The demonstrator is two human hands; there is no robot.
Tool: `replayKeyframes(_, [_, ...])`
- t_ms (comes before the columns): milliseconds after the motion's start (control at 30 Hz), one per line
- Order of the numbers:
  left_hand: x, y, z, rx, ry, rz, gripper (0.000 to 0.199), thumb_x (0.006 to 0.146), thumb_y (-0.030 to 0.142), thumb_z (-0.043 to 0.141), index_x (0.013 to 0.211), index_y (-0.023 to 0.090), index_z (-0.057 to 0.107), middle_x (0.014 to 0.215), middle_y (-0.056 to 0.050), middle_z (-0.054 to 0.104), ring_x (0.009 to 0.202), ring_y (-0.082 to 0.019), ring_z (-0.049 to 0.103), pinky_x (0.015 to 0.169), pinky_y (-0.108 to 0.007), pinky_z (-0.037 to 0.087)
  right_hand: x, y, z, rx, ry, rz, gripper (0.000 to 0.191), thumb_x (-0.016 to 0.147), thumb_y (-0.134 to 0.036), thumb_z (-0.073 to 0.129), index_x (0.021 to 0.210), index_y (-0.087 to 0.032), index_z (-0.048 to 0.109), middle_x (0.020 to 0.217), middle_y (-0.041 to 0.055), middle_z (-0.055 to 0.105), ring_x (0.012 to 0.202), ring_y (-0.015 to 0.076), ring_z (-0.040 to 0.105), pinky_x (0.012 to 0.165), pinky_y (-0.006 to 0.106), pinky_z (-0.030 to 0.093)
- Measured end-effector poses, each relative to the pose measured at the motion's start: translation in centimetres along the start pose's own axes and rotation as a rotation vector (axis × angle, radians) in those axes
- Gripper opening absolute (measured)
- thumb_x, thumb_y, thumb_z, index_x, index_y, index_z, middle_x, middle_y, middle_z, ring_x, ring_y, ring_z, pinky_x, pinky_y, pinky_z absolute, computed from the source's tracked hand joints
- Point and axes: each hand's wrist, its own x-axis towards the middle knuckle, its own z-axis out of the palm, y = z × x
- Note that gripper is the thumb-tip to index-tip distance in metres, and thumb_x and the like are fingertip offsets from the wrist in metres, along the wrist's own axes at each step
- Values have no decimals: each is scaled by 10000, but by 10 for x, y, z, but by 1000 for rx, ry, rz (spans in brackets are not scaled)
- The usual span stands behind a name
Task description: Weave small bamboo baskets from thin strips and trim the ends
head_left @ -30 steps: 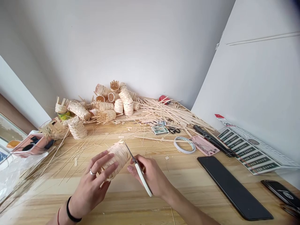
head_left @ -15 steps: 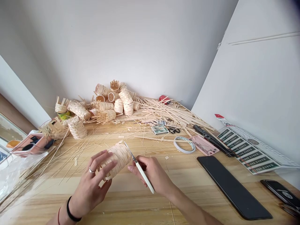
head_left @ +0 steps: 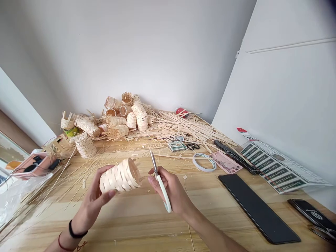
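Note:
A small woven basket (head_left: pixel 118 177) of pale wood strips lies tilted in my left hand (head_left: pixel 95 196), its open rim with short strip ends facing right. The thumb presses its near side while the other fingers are mostly hidden behind it. My right hand (head_left: pixel 169 189) grips white-handled scissors (head_left: pixel 163 192), their metal blades pointing up and away, apart from the basket's rim. Short wood offcuts lie on the wooden table (head_left: pixel 141 217) around both hands.
Several woven baskets (head_left: pixel 140 117) are heaped at the back beside loose wood strips (head_left: pixel 189 126). Rightward lie a tape roll (head_left: pixel 204 162), a pink tray (head_left: pixel 226 162), a black phone-like slab (head_left: pixel 258 208) and a green-and-white blister card (head_left: pixel 275 171). A pink box (head_left: pixel 34 166) stands left.
My left hand has turned the basket so its open rim shows to the right. The scissors have come away from the rim, and their blades now point more upward.

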Motion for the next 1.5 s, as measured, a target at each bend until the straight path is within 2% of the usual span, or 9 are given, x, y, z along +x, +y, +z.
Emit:
replayKeyframes(133, [2, 0, 0, -305, -23, -110, 588, 798, 443, 787, 1328, 270, 602, 1357, -95, 642, 1195, -372, 586, 869, -407, 523, -2, -1, 2, -29, -39, 3, 346, 940, -529, 675, 1003, -196, 600, 670, -73, 414, 585, 113, 350, 544, 246, 310])
replayKeyframes(267, [1, 1, 2, -400, -68, -126, 581, 819, 439, 743, 1350, 253, 595, 1391, -116, 625, 1290, -424, 535, 905, -469, 521, -3, -1, 6, -128, -45, -29, 269, 940, -444, 671, 996, -188, 614, 689, -59, 456, 628, 127, 396, 599, 260, 347])
replayKeyframes(367, [0, 1, 2, -389, -65, -122, 587, 813, 417, 750, 1355, 266, 582, 1405, -113, 606, 1326, -435, 502, 933, -491, 512, -3, -3, 7, -181, -73, -43, 202, 937, -382, 661, 947, -188, 607, 664, -62, 461, 618, 125, 392, 600, 260, 343])
replayKeyframes(500, [-2, 0, 0, -355, -109, -109, 619, 794, 427, 774, 1361, 294, 565, 1418, -95, 586, 1325, -418, 493, 909, -446, 519, -4, -7, 7, -233, -101, -42, 170, 919, -332, 651, 851, -198, 571, 649, -66, 456, 599, 120, 386, 578, 255, 322])
replayKeyframes(800, [-7, 14, 9, -309, -105, -165, 635, 748, 435, 845, 1312, 303, 586, 1330, -77, 628, 1106, -316, 603, 834, -347, 485, -5, -3, 10, -276, -59, -70, 40, 879, -226, 621, 863, -208, 589, 645, -64, 484, 585, 123, 427, 577, 246, 336])
replayKeyframes(1000, [-6, 18, 9, -294, -92, -164, 612, 726, 408, 862, 1270, 271, 619, 1260, -90, 661, 1039, -300, 603, 802, -333, 477, -5, -6, 9, -303, -72, -92, 78, 865, -201, 623, 818, -209, 562, 637, -60, 498, 565, 118, 439, 557, 240, 321])
replayKeyframes(1200, [-5, 17, 8, -285, -83, -147, 599, 739, 388, 857, 1273, 246, 625, 1189, -103, 675, 984, -297, 616, 802, -338, 482, -5, -7, 8, -292, -76, -74, 134, 868, -265, 641, 782, -207, 557, 604, -55, 503, 549, 117, 422, 543, 241, 300])
replayKeyframes(1367, [-5, 16, 7, -286, -85, -164, 619, 734, 403, 863, 1277, 254, 605, 1235, -101, 673, 980, -283, 614, 790, -324, 477, -5, -4, 9, -297, -78, -56, 162, 881, -309, 648, 784, -202, 575, 593, -58, 469, 555, 117, 375, 547, 251, 284])
replayKeyframes(1500, [-4, 10, 2, -271, -132, -146, 559, 796, 434, 813, 1280, 255, 599, 1222, -100, 681, 941, -273, 618, 783, -338, 479, -5, -2, 9, -284, -80, -40, 248, 893, -384, 666, 752, -203, 574, 591, -49, 478, 550, 120, 361, 538, 260, 275])
